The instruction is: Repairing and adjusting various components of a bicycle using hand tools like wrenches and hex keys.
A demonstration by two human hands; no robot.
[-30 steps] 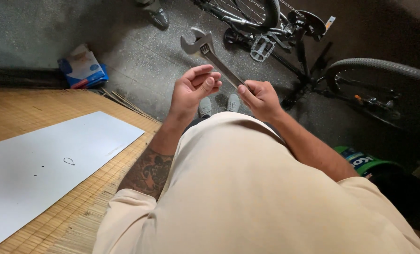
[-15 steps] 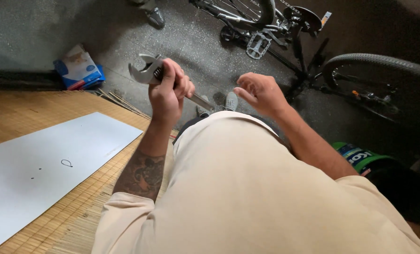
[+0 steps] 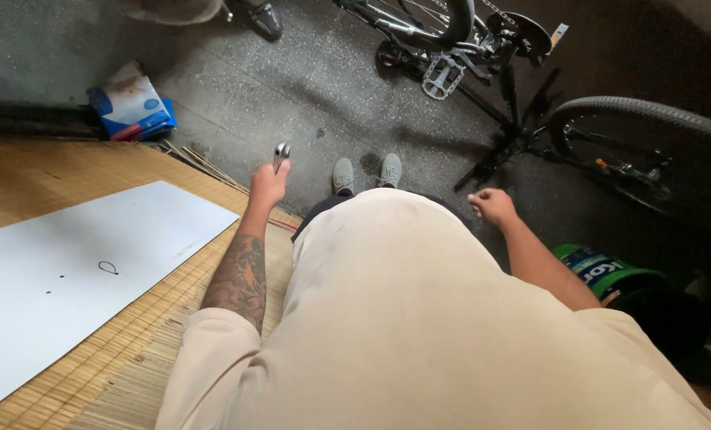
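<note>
Fingers (image 3: 269, 181) around wrench (image 3: 280, 154) handle.

1 wrench (image 3: 281, 153), 2 shoes (image 3: 342, 174), 1 bike (image 3: 483, 48), 1 white board (image 3: 68, 271).

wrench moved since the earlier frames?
Yes. The wrench went from both hands, in front of the bicycle, over to the left hand alone, by the mat edge.

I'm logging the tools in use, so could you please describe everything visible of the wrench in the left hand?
Only the head of the wrench shows: shiny grey metal, seen nearly end-on and pointing up and away above the concrete floor. The left hand is closed around its handle, hiding the rest. Nothing else touches it.
</note>
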